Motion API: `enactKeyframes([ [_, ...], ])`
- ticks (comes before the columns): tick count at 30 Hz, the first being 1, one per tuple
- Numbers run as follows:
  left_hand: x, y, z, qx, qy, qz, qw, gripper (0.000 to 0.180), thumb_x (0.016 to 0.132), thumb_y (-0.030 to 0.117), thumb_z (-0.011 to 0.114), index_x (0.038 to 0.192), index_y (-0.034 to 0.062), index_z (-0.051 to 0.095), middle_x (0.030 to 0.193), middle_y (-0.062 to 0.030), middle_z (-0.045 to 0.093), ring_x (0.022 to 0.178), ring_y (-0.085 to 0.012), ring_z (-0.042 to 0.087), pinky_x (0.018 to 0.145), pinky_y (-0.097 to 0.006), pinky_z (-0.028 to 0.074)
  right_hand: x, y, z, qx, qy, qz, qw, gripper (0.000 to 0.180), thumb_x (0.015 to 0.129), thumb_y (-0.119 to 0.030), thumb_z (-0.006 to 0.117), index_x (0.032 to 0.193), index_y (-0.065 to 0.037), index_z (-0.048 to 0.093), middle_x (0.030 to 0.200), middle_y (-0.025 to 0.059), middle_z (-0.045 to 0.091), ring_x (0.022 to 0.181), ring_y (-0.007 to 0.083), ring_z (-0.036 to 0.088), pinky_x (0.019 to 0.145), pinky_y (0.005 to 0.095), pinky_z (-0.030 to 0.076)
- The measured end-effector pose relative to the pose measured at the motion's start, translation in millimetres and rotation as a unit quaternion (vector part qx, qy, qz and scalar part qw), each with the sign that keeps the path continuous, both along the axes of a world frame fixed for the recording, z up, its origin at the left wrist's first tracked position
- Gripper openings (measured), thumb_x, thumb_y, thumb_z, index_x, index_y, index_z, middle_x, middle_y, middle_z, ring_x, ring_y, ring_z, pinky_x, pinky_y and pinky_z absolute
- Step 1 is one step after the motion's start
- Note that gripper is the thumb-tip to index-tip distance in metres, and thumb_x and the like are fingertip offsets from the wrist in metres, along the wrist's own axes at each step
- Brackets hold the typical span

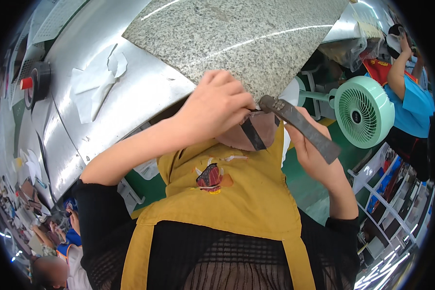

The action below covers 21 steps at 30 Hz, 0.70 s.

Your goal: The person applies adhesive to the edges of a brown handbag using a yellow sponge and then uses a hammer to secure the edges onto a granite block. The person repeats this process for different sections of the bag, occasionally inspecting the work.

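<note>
At the near corner of the speckled granite slab (237,43), my left hand (215,104) is closed, its fingertips bunched at the edge of a pinkish-brown piece (234,137) with a black strip (252,134) across it. That piece hangs against my mustard apron (217,208); its material I cannot make out. My right hand (311,147) grips a hammer, whose long dark metal head (304,128) points to my left fingertips. The hammer's handle is mostly hidden behind the head and the hand.
Torn white sheets (92,92) lie on the metal table (145,82) at left, near a black tape roll (39,84). A mint-green fan (363,112) stands right of my right hand. Co-workers are at far right (415,106) and lower left (75,261). A rack (389,203) stands lower right.
</note>
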<state>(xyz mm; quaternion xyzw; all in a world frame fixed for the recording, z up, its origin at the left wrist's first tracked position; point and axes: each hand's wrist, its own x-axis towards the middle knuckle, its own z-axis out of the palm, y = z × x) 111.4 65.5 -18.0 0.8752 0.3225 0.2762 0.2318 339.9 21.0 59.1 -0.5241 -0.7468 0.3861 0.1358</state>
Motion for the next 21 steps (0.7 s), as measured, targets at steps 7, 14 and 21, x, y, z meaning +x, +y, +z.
enactKeyframes([
  [7, -3.4, -8.7, -2.7, 0.151, 0.044, -0.017, 0.987, 0.021, 0.066, 0.009, 0.065, 0.087, 0.0117, 0.062, 0.085, 0.0003, 0.053, 0.09, -0.0199, 0.051, 0.092, -0.042, 0.039, -2.8, 1.7, 7.6, 0.069, 0.039, 0.036, 0.996, 0.028, 0.087, -0.002, 0.055, 0.115, 0.0, 0.053, 0.103, 0.0159, 0.061, 0.083, 0.0335, 0.064, 0.068, 0.034, 0.051],
  [14, -5.8, -6.3, -6.5, 0.191, 0.049, -0.035, 0.98, 0.02, 0.066, 0.011, 0.061, 0.086, 0.0121, 0.061, 0.084, 0.0008, 0.052, 0.09, -0.0178, 0.051, 0.095, -0.042, 0.039, -1.8, 8.9, 17.6, -0.076, 0.054, 0.026, 0.995, 0.039, 0.081, 0.0, 0.058, 0.12, 0.0, 0.05, 0.103, 0.0146, 0.061, 0.084, 0.0315, 0.063, 0.071, 0.0325, 0.05],
  [21, -12.1, -7.7, 0.5, 0.038, 0.018, 0.001, 0.999, 0.022, 0.064, 0.011, 0.064, 0.086, 0.0127, 0.062, 0.083, 0.0006, 0.052, 0.092, -0.0188, 0.051, 0.097, -0.044, 0.037, -11.0, 2.2, 6.0, -0.041, -0.02, 0.062, 0.997, 0.035, 0.086, -0.002, 0.054, 0.12, -0.002, 0.048, 0.091, 0.0209, 0.059, 0.081, 0.0404, 0.059, 0.068, 0.0343, 0.048],
])
